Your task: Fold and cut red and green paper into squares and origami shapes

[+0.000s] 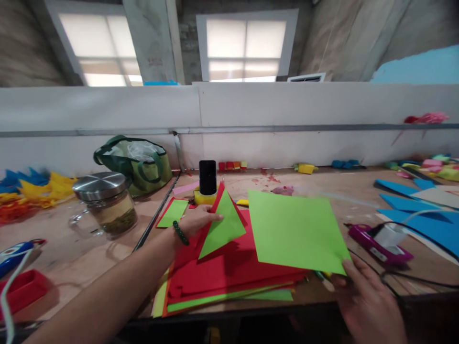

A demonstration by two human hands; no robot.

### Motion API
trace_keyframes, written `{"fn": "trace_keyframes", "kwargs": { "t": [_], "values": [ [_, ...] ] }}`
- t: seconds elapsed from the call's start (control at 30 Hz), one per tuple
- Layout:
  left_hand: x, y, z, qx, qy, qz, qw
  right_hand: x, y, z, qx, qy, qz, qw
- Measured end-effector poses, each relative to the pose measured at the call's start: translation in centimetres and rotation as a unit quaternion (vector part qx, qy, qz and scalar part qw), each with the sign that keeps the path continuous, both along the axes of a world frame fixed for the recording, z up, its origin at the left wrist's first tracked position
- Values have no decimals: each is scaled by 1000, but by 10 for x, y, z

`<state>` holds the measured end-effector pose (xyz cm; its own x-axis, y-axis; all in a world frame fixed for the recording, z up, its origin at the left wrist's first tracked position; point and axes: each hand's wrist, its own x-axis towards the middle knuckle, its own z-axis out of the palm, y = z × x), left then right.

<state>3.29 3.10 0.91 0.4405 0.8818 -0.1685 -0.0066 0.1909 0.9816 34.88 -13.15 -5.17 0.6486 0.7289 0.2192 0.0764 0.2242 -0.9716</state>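
Observation:
My left hand (201,220), with a dark beaded bracelet on its wrist, is closed on a green paper piece (225,224) backed by red paper. The piece tapers to a point at the top. On the right, my right hand (369,296) pinches the lower right corner of a large green paper sheet (296,231), which is raised above the table. Below both hands lies a stack of red paper (229,270), with green, orange and yellow sheets showing at its lower edges. A smaller green sheet (174,213) on red rests left of my left hand.
A phone (207,177) stands upright behind the stack. To the left are a glass jar of tea (113,205), a green bag (143,165) and a red tray (27,292). A purple power strip (380,246) with cords and blue paper (419,222) lie right.

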Motion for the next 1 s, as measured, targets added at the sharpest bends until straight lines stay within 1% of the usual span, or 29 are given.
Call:
{"fn": "trace_keyframes", "kwargs": {
  "t": [0.03, 0.13, 0.17, 0.27, 0.33, 0.4, 0.43, 0.5, 0.53, 0.57, 0.6, 0.67, 0.73, 0.8, 0.83, 0.87, 0.93, 1.0],
  "values": [
    [-8, 2, 3, -13, -16, 7, 1000, -5, 1, 4, 0, 32, -3, 999],
    [-29, 7, 8, -45, -57, 33, 997, -21, 6, 14, -10, 122, 20, 992],
    [-33, 8, 9, -50, -68, 44, 995, -27, 8, 16, -19, 138, 30, 990],
    [-42, 10, 9, -52, -102, 83, 990, -39, 14, 16, -82, 116, 76, 987],
    [-44, 11, 8, -45, -124, 110, 985, -43, 21, 12, -132, 48, 105, 985],
    [-44, 11, 7, -35, -145, 137, 979, -42, 28, 8, -157, -89, 99, 979],
    [-45, 11, 7, -28, -155, 150, 976, -40, 31, 7, -155, -174, 83, 969],
    [-46, 13, 7, -6, -177, 180, 968, -37, 38, 9, -126, -332, 40, 934],
    [-48, 14, 7, 6, -189, 196, 962, -36, 41, 13, -105, -387, 23, 916],
    [-49, 15, 7, 19, -200, 213, 956, -36, 43, 18, -84, -423, 16, 902],
    [-51, 16, 8, 30, -211, 230, 950, -37, 46, 26, -68, -440, 19, 895],
    [-54, 17, 8, 49, -229, 257, 937, -45, 50, 46, -56, -433, 61, 898],
    [-53, 15, 8, 61, -245, 267, 930, -61, 58, 68, -62, -396, 128, 907],
    [-47, 10, 6, 61, -254, 257, 931, -82, 70, 87, -62, -356, 200, 911],
    [-43, 6, 5, 56, -256, 246, 933, -94, 78, 94, -52, -326, 241, 913],
    [-39, 3, 3, 48, -256, 234, 937, -106, 86, 98, -46, -285, 275, 917],
    [-29, -5, 0, 27, -252, 208, 945, -128, 105, 101, -60, -195, 330, 922],
    [-22, -12, -1, 5, -248, 180, 952, -144, 120, 96, -65, -162, 360, 917]
  ]
}}
